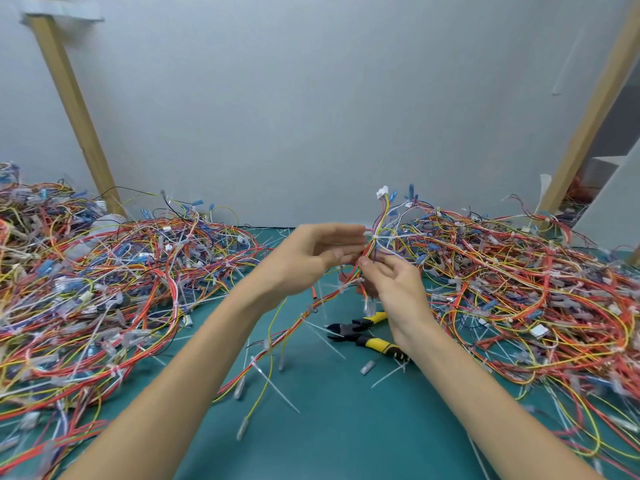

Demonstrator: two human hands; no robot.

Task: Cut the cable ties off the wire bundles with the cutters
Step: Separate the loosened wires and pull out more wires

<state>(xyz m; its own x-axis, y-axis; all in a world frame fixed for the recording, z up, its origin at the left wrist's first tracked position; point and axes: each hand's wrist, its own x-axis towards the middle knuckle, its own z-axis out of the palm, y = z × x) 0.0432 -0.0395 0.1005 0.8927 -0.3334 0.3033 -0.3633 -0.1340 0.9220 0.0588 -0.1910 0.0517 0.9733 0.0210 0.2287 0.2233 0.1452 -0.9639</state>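
I hold a wire bundle [375, 233] of red, yellow and white wires up above the green mat, with a white cable tie [370, 234] around it. My right hand [388, 277] pinches the bundle just below the tie. My left hand [311, 252] is beside it with fingers mostly straight, the fingertips at the tie. The bundle trails down to the left over the mat. The cutters [363, 332], black jaws with yellow handles, lie on the mat under my right wrist, held by neither hand.
Big heaps of tangled wires lie on the left [97, 289] and right [536, 289] of the green mat [329, 427]. Cut white ties [277, 386] are scattered over the mat. Wooden posts [72, 109] lean against the grey wall behind.
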